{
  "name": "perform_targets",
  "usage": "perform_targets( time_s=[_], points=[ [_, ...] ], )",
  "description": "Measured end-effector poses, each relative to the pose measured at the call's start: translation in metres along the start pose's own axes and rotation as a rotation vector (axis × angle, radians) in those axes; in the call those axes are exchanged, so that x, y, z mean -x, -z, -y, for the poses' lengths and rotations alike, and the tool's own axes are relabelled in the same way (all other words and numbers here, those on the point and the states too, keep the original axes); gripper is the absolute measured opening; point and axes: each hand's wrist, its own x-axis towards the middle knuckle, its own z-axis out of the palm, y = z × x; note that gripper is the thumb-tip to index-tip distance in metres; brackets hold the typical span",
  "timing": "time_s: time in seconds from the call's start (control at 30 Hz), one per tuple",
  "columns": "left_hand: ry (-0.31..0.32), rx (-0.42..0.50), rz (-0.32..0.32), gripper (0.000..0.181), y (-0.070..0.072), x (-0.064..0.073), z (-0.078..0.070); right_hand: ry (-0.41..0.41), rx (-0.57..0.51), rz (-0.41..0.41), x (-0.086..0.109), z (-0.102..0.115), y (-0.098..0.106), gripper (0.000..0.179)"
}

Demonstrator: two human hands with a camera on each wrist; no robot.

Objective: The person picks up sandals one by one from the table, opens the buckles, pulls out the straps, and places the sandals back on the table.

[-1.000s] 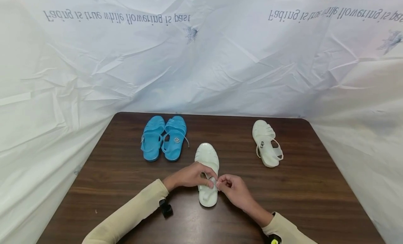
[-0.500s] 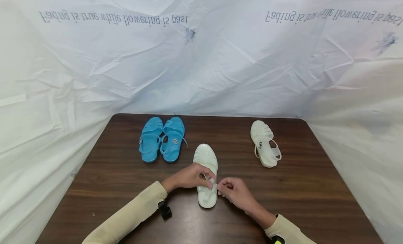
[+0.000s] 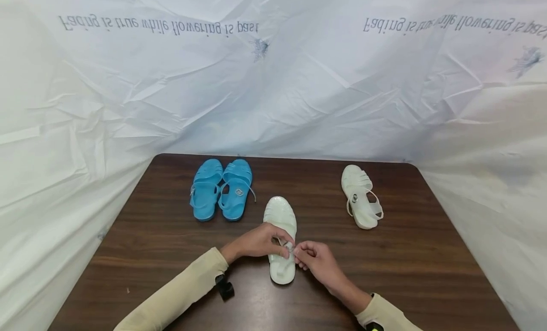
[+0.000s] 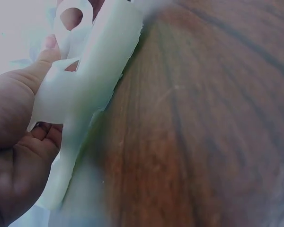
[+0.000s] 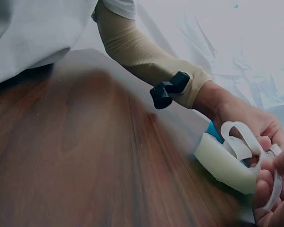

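A white sandal (image 3: pixel 279 210) lies on the brown table with its toe pointing away, between my two hands. My left hand (image 3: pixel 258 240) reaches over its middle and pinches the ankle strap near the small buckle (image 3: pixel 288 247). Close by on the right side, my right hand (image 3: pixel 320 262) pinches the strap's thin end between thumb and fingers. In the right wrist view the strap (image 5: pixel 246 135) loops up above the sole (image 5: pixel 222 163), and its free end (image 5: pixel 274 189) hangs by the right fingers. The left wrist view shows the left thumb against the sandal's side (image 4: pixel 109 56).
Two blue sandals (image 3: pixel 207 191) stand side by side at the back left. Another white sandal (image 3: pixel 363 210) lies at the back right, its strap looped. White printed sheeting (image 3: pixel 273 84) rises behind the dark wooden table (image 3: pixel 410 255) and along both sides.
My right fingertips have dropped slightly beside the sandal and stay on the strap end. The left hand keeps its grip, and the other sandals stay where they were.
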Motion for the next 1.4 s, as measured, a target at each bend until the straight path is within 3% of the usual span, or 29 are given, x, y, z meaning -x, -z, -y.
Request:
perform_targets(
  time_s=[0.23,0.47,0.83,1.17,1.4],
  points=[
    [0.01,-0.008,-0.015,0.031,-0.003,0.002,0.0,-0.067,0.004,0.048,0.007,-0.001,0.013,0.027],
    [-0.007,-0.016,-0.01,0.031,-0.004,0.0,0.001,0.007,0.084,0.04,0.004,-0.004,0.012,0.022],
    [-0.042,-0.01,0.007,0.028,-0.002,-0.001,0.0,0.047,0.075,0.043,-0.001,0.001,0.006,0.019],
    [-0.013,-0.014,-0.007,0.031,-0.003,0.003,0.001,-0.04,0.085,0.072,0.003,0.003,0.012,0.02],
    [-0.017,-0.007,-0.016,0.029,-0.004,0.001,0.001,0.014,0.102,0.02,0.0,-0.001,0.007,0.017]
  ],
)
